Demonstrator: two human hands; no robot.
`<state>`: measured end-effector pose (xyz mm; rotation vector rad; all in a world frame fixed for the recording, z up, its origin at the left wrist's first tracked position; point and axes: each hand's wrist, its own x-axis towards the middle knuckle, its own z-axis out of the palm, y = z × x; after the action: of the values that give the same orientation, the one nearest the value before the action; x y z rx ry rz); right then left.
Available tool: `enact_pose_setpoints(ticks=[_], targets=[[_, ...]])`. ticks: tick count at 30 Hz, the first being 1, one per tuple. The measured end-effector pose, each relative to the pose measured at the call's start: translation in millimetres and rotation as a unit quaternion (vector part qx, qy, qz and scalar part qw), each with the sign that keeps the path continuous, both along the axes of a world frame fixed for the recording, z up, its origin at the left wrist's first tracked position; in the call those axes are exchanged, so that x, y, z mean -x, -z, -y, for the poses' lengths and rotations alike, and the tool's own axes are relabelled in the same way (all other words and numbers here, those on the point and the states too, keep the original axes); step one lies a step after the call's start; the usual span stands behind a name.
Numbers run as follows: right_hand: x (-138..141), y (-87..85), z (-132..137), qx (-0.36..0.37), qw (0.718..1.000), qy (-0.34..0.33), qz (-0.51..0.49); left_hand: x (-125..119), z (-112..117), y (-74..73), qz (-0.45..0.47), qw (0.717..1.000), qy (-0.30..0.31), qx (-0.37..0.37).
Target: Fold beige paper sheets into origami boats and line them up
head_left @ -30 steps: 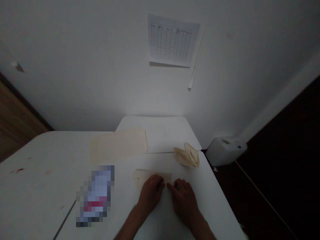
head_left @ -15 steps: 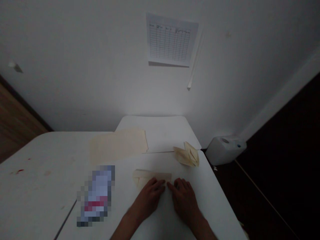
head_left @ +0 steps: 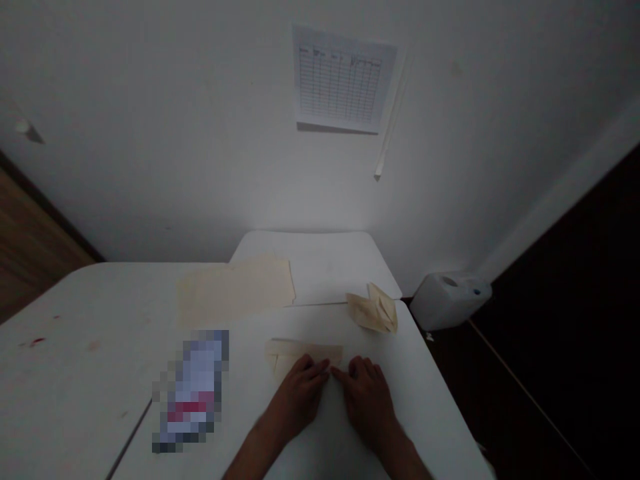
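Note:
A folded piece of cream paper [head_left: 294, 351] lies on the white table [head_left: 90, 373] close in front of me. My left hand [head_left: 300, 395] rests palm down on its near edge, fingers together and pressed onto the paper. My right hand [head_left: 367, 397] lies beside it on the right, fingers flat, their tips touching the paper's right end. The two hands nearly meet at the fingertips. The part of the paper under my hands is hidden.
A stack of flat cream sheets [head_left: 235, 290] lies further back on the table. A finished folded paper shape [head_left: 374, 311] sits near the table's right edge. A blurred-out object [head_left: 193, 390] lies to the left. A white container [head_left: 449, 299] stands on the floor at right.
My left forearm has swung slightly leftward; both hands stay pressed on the folded paper in the same spot. The view has shifted a little.

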<state>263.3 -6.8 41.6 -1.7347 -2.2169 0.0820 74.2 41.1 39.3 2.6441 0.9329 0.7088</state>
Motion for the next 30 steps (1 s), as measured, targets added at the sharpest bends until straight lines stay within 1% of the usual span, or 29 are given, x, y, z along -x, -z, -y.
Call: enact_pose_setpoints(ticks=[4,8,11,16,18,24,30], targets=[[1.1,-2.3,2.1,-0.005,0.999,0.043,-0.012,0.9,0.9,-1.1,0.006,1.000,-0.002,0.006],[1.1,-1.8,2.3,-0.014,0.998,0.054,-0.008,0.4,-0.5,-0.8,0.019,1.000,0.001,0.001],[0.1,-0.3,0.7,-0.015,0.999,0.035,0.004,0.0,-0.9,-1.3,0.024,1.000,0.002,0.000],[-0.7,-1.0,-2.7,-0.004,0.999,-0.042,0.022,1.7,0.2,-1.8,0.014,1.000,0.003,0.011],[-0.3,-3.3,-3.7,0.001,0.998,-0.055,0.022,2.6,0.5,-2.5,0.014,1.000,0.006,0.014],[2.7,-9.3,-3.5,0.012,0.999,-0.028,0.027,1.6,0.9,-6.2,0.025,1.000,0.001,0.012],[3.4,-6.1,-1.2,0.008,1.000,0.020,0.021,1.3,0.4,0.6,0.023,1.000,-0.012,0.002]])
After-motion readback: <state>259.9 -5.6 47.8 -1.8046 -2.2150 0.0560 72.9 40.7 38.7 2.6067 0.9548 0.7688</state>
